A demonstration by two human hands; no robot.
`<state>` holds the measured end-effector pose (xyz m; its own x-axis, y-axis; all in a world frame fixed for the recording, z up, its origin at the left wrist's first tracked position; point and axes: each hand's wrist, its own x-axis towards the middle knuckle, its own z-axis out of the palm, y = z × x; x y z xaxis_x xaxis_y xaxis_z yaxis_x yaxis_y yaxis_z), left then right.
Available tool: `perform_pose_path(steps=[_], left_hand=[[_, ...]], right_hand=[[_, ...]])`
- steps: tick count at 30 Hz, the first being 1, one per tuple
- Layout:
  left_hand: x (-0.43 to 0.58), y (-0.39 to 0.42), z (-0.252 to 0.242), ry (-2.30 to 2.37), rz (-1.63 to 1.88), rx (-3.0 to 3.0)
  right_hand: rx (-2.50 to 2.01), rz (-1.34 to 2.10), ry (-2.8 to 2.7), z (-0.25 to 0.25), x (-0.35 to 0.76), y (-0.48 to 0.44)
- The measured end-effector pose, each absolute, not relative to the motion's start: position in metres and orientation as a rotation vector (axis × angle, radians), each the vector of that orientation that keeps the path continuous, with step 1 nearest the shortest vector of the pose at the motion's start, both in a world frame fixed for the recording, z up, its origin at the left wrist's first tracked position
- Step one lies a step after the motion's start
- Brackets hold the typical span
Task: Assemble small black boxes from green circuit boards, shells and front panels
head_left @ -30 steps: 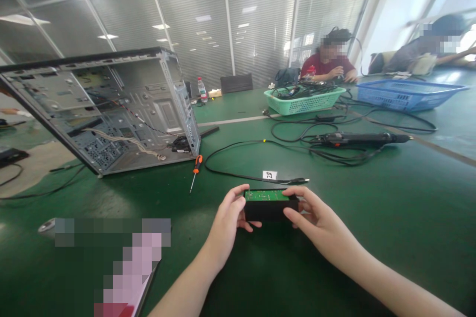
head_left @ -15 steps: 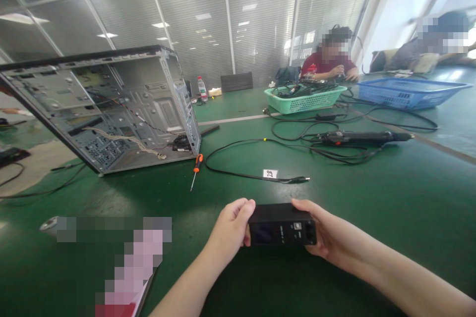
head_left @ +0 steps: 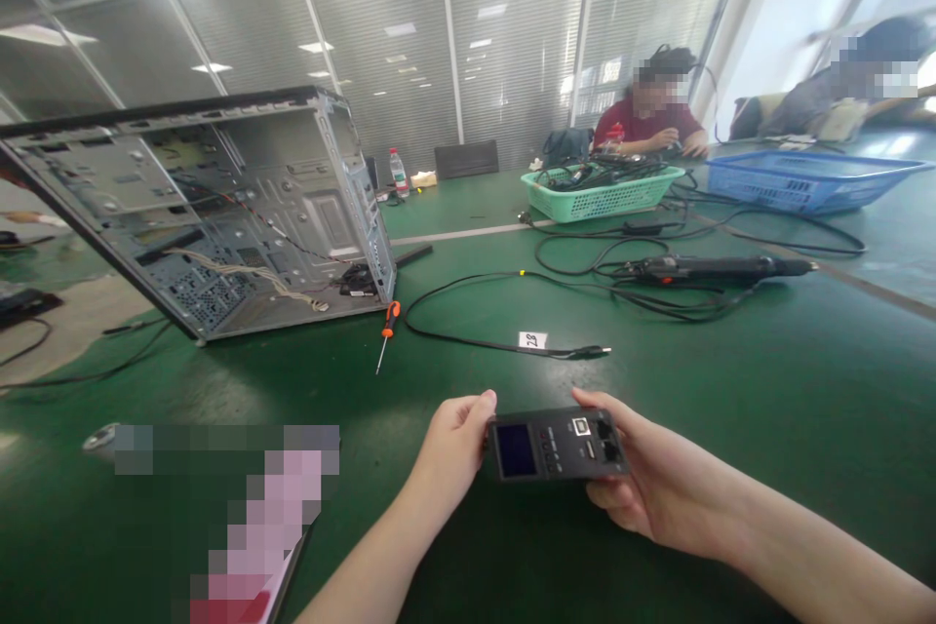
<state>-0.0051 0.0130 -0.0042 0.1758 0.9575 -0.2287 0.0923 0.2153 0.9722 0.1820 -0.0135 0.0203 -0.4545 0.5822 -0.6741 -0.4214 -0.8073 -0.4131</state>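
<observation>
Between my hands I hold a small black electronic control box (head_left: 548,460) with a dark screen, a column of buttons and several ports on its face. My left hand (head_left: 454,446) is closed on its left end, thumb along the top edge. Around the right end is my right hand (head_left: 647,468), with its thumb above and fingers below. Just beyond lies a black cable (head_left: 504,348) with a metal-tipped plug, a paper label marked 28 (head_left: 533,340) on it. To the left, a screwdriver (head_left: 388,327) with an orange and black handle lies by the computer case.
An open metal computer case (head_left: 329,214) stands at the left. A black electric screwdriver (head_left: 702,269) lies at the right among looped cables. Farther back are a green basket (head_left: 606,203) of cables, a blue basket (head_left: 797,197), a bottle (head_left: 397,173) and two people seated.
The control box has tilted, so its face with the screen and ports now turns more upward towards me. My right fingers show more beneath it.
</observation>
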Motion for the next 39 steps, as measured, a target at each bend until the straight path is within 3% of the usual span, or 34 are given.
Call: perform_pose_path(steps=[10, 20, 29, 39], left_hand=[[-0.005, 0.014, -0.006, 1.232, 0.919, 1.2], [-0.006, 0.016, -0.006, 1.227, 0.904, 1.268], [-0.011, 0.012, -0.005, 1.332, 0.866, 1.721], [-0.013, 0.013, -0.004, 1.516, 0.717, 1.84]], right_hand=[[-1.207, 2.159, -0.419, 0.016, 0.18, -0.014], [-1.269, 1.47, -1.375, 0.006, 0.195, -0.003], [-1.133, 0.723, -2.046, -0.001, 0.204, 0.001], [-1.267, 0.482, -2.211, 0.001, 0.205, 0.006]])
